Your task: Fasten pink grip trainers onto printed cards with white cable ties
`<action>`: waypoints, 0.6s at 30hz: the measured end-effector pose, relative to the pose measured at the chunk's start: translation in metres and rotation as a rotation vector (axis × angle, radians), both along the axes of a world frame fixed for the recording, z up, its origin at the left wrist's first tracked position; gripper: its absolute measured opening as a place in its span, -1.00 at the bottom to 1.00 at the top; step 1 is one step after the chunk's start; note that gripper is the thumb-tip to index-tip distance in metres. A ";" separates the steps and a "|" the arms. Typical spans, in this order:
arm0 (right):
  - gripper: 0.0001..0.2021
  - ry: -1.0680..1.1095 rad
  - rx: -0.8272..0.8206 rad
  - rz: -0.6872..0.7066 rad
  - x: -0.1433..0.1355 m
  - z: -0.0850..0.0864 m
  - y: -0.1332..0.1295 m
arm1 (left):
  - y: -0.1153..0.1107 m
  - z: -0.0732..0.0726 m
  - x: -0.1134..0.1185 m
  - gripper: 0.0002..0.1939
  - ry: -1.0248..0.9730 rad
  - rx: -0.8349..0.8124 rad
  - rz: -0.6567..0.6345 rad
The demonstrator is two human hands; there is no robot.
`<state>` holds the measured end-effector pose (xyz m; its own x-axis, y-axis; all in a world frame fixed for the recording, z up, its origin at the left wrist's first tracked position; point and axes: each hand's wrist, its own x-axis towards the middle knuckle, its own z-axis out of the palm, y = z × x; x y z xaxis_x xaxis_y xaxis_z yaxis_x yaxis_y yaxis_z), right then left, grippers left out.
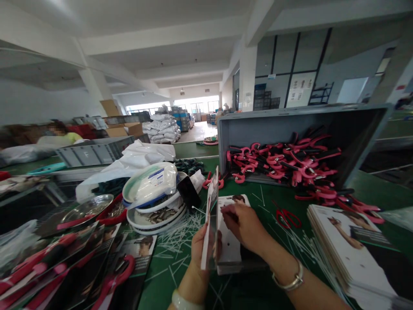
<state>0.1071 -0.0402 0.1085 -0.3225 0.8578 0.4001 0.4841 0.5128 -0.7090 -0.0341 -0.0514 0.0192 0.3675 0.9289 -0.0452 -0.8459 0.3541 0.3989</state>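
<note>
My left hand [199,247] grips a printed card [210,219] by its lower left edge and holds it upright, nearly edge-on. Beside it, my right hand [241,224] has its fingers bent together over a stack of printed cards [229,252]; anything between those fingertips is too small to make out. White cable ties [183,234] lie scattered to the left of the card. Red-handled scissors [288,218] rest on the green table to the right of my right hand.
A grey crate [306,113] of pink-and-black tools [284,161] lies tipped open behind. Another card stack [351,254] stands right. Left are bowls of metal parts [163,215], a phone [189,192] and carded tools [112,280]. A person [64,133] is far left.
</note>
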 end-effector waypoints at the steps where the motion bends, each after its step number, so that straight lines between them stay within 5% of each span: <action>1: -0.80 -0.120 0.061 0.005 -0.001 0.004 -0.003 | 0.000 -0.002 0.000 -0.88 -0.029 -0.014 0.021; 4: -0.79 -0.329 0.132 0.002 -0.004 0.013 -0.008 | 0.002 -0.008 -0.001 -0.87 -0.127 -0.053 0.075; 11: -0.78 -0.441 0.096 0.029 -0.009 0.018 -0.009 | 0.002 -0.012 -0.001 -0.85 -0.326 -0.061 0.014; 15: -0.76 -0.390 0.109 0.021 -0.010 0.016 -0.007 | 0.002 -0.010 -0.001 -0.86 -0.206 -0.023 0.036; 18: -0.83 -0.101 0.059 0.014 -0.012 0.012 -0.001 | 0.002 -0.006 -0.002 -0.81 0.013 -0.006 0.017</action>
